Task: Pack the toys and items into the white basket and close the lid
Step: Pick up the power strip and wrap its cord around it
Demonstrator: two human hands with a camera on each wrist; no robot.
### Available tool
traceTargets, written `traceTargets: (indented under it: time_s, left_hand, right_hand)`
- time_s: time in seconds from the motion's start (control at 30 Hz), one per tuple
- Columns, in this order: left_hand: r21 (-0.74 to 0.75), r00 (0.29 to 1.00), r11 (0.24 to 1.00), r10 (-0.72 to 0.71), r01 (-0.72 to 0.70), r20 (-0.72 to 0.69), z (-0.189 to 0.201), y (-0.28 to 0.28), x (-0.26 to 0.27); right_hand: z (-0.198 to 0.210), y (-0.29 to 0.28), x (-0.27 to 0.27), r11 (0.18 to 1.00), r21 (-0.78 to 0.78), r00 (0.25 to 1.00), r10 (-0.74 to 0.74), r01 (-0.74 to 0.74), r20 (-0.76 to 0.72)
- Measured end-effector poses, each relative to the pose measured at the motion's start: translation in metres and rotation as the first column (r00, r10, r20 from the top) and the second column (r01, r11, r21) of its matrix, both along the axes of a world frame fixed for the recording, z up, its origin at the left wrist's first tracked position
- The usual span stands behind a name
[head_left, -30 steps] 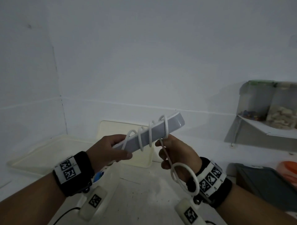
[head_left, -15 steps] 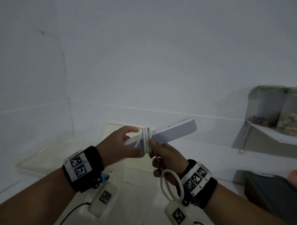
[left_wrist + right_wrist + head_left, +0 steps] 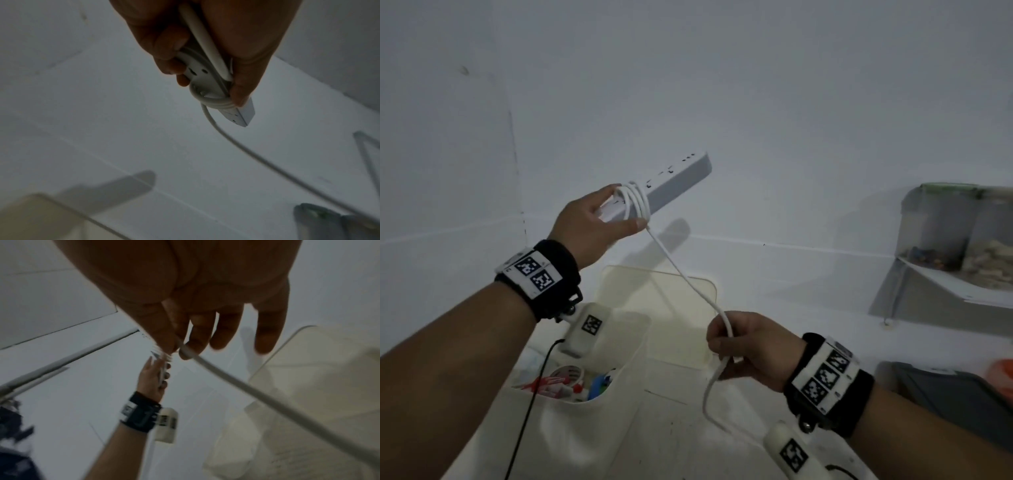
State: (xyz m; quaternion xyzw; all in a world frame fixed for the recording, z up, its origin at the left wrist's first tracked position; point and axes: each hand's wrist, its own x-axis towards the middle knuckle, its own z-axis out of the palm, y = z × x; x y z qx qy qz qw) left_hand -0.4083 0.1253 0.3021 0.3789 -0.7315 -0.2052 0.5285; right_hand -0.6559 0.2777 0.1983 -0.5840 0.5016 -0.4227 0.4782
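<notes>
My left hand (image 3: 602,219) grips a white power strip (image 3: 674,178) held up in front of the wall, with several turns of its white cord (image 3: 635,202) wound round the strip beside my thumb. In the left wrist view my fingers (image 3: 172,65) curl round the power strip (image 3: 236,113). From the coils the cord (image 3: 681,270) runs down to my right hand (image 3: 739,346), which pinches it and lets the tail hang below. The right wrist view shows the cord (image 3: 226,376) pinched between thumb and forefinger. The white basket (image 3: 599,407) stands below with toys (image 3: 571,383) inside, its lid (image 3: 674,308) up behind.
A metal shelf (image 3: 941,287) at the right carries clear containers (image 3: 945,226) with small items. A dark tray (image 3: 955,390) and an orange object (image 3: 1005,370) lie at the right edge. White walls meet in a corner at the left.
My right hand has dropped away from the power strip, pulling the cord out straight. My left hand has lifted the strip higher. The coils are bunched near my left thumb, where before they were spread out.
</notes>
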Motion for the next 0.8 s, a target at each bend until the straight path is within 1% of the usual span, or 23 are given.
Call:
traceTargets:
  time_s: [0.03,0.07,0.1,0.13,0.17,0.2,0.23,0.27,0.3,0.33,0.37,0.4,0.47,0.5,0.53,0.6,0.63,0.67,0.73,0.77,0.8]
  left_hand:
    - [-0.041,0.993,0.997,0.070,-0.067,0.092,0.004,-0.002,0.004]
    - [-0.081,0.971,0.987,0.154,-0.141,0.182,0.006,-0.004,0.008]
    - [-0.108,0.944,0.975,0.216,-0.194,0.251,0.006,-0.006,0.012]
    - [-0.122,0.920,0.968,0.248,-0.221,0.303,0.004,-0.008,0.015]
    - [-0.133,0.899,0.965,0.261,-0.228,0.351,-0.001,-0.010,0.017]
    - [-0.150,0.872,0.962,0.269,-0.226,0.408,-0.006,-0.011,0.018]
    - [-0.164,0.839,0.962,0.271,-0.219,0.472,-0.012,-0.012,0.018]
    - [-0.173,0.803,0.963,0.268,-0.207,0.533,-0.018,-0.012,0.018]
    - [-0.175,0.766,0.967,0.255,-0.187,0.590,-0.023,-0.009,0.016]
    - [-0.179,0.728,0.970,0.240,-0.163,0.642,-0.028,-0.007,0.013]
    - [-0.183,0.691,0.975,0.218,-0.125,0.690,-0.033,-0.003,0.010]
    - [-0.174,0.662,0.982,0.177,-0.071,0.728,-0.036,0.002,0.007]
    - [-0.115,0.627,0.991,0.049,0.065,0.777,-0.041,0.016,0.003]
    - [-0.067,0.615,0.989,-0.030,0.134,0.788,-0.044,0.022,0.003]
    - [-0.013,0.610,0.979,-0.116,0.202,0.784,-0.047,0.028,0.004]
    - [0.109,0.616,0.942,-0.293,0.319,0.732,-0.048,0.040,0.009]
    - [0.177,0.615,0.906,-0.395,0.385,0.683,-0.048,0.045,0.011]
    - [0.231,0.611,0.855,-0.498,0.464,0.616,-0.047,0.049,0.012]
    - [0.243,0.620,0.754,-0.646,0.611,0.445,-0.048,0.056,0.010]
    - [0.226,0.632,0.715,-0.694,0.661,0.345,-0.050,0.057,0.007]
    - [0.209,0.643,0.688,-0.725,0.695,0.246,-0.051,0.060,0.004]
  right_hand:
    - [0.006,0.006,-0.005,0.999,-0.054,0.999,-0.008,0.006,-0.043]
    - [0.011,0.012,-0.009,0.997,-0.078,0.999,0.000,-0.004,-0.051]
    - [0.017,0.017,-0.014,0.998,-0.060,1.000,0.023,-0.022,0.014]
    - [0.023,0.023,-0.017,0.999,-0.019,0.990,0.050,-0.048,0.130]
    - [0.031,0.029,-0.021,0.998,-0.008,0.980,0.059,-0.059,0.192]
    - [0.041,0.035,-0.023,0.999,-0.030,0.985,0.033,-0.028,0.166]
    - [0.052,0.041,-0.024,0.996,-0.089,0.998,-0.016,0.021,0.056]
    - [0.064,0.045,-0.024,0.981,-0.183,0.993,-0.076,0.058,-0.091]
    - [0.076,0.049,-0.025,0.953,-0.295,0.963,-0.143,0.071,-0.230]
    - [0.089,0.052,-0.024,0.914,-0.400,0.920,-0.208,0.062,-0.332]
    - [0.100,0.053,-0.025,0.873,-0.485,0.878,-0.269,0.049,-0.396]
    - [0.110,0.052,-0.028,0.834,-0.549,0.839,-0.335,0.053,-0.429]
    - [0.126,0.047,-0.038,0.769,-0.635,0.773,-0.448,0.077,-0.449]
    - [0.130,0.042,-0.046,0.745,-0.663,0.752,-0.482,0.081,-0.450]
    - [0.132,0.037,-0.054,0.739,-0.669,0.736,-0.498,0.084,-0.458]
    - [0.127,0.026,-0.070,0.757,-0.644,0.720,-0.507,0.109,-0.474]
    - [0.121,0.022,-0.077,0.769,-0.626,0.718,-0.510,0.133,-0.474]
    - [0.116,0.020,-0.079,0.784,-0.599,0.739,-0.499,0.162,-0.453]
    - [0.100,0.016,-0.081,0.821,-0.531,0.805,-0.452,0.209,-0.384]
    - [0.090,0.013,-0.080,0.860,-0.474,0.830,-0.397,0.188,-0.391]
    - [0.080,0.012,-0.074,0.904,-0.401,0.833,-0.332,0.148,-0.442]
